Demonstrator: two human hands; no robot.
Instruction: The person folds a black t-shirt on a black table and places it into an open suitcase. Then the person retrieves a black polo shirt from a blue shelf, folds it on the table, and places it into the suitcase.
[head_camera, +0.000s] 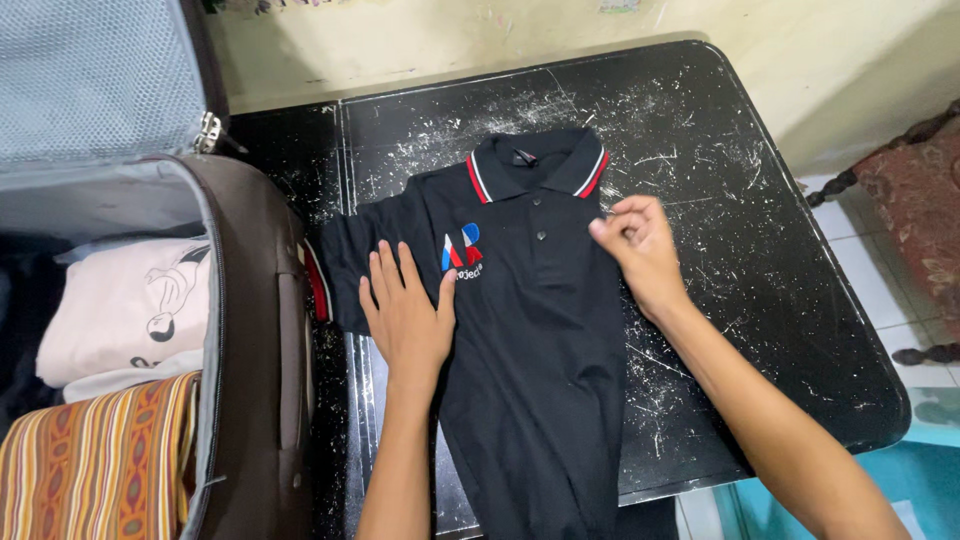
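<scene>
We are pressing our left hand (405, 312) flat, fingers spread, on the chest of the black polo shirt (530, 330), while our right hand (640, 250) is pinching the shirt's folded right edge between thumb and fingertips. The shirt is lying face up on the scratched black table (740, 230), collar away from us, its right side folded in, beside the open brown suitcase (255, 330).
</scene>
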